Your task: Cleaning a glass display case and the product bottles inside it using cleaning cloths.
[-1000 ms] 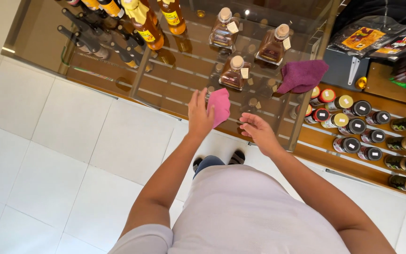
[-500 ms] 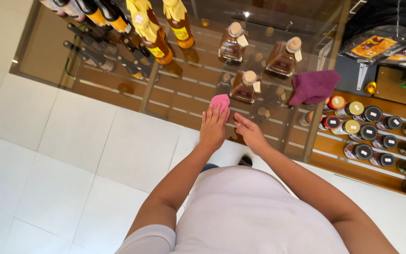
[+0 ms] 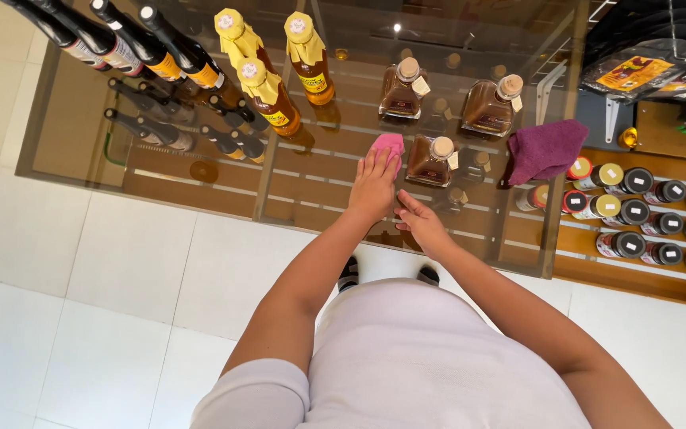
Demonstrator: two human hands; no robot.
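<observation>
The left hand (image 3: pixel 373 189) presses flat, fingers extended, on a small pink cloth (image 3: pixel 388 144) lying on the glass shelf (image 3: pixel 200 187). At its four o'clock, the right hand (image 3: pixel 420 224) rests open, holding nothing.

left hand (image 3: pixel 373 189) flat on pink cloth (image 3: pixel 388 144) | glass shelf (image 3: pixel 200 199) | right hand (image 3: pixel 421 225) beside

Glass shelf (image 3: pixel 200 191), bottles (image 3: pixel 267 95), pink cloth (image 3: pixel 388 144), purple cloth (image 3: pixel 545 149)
</observation>
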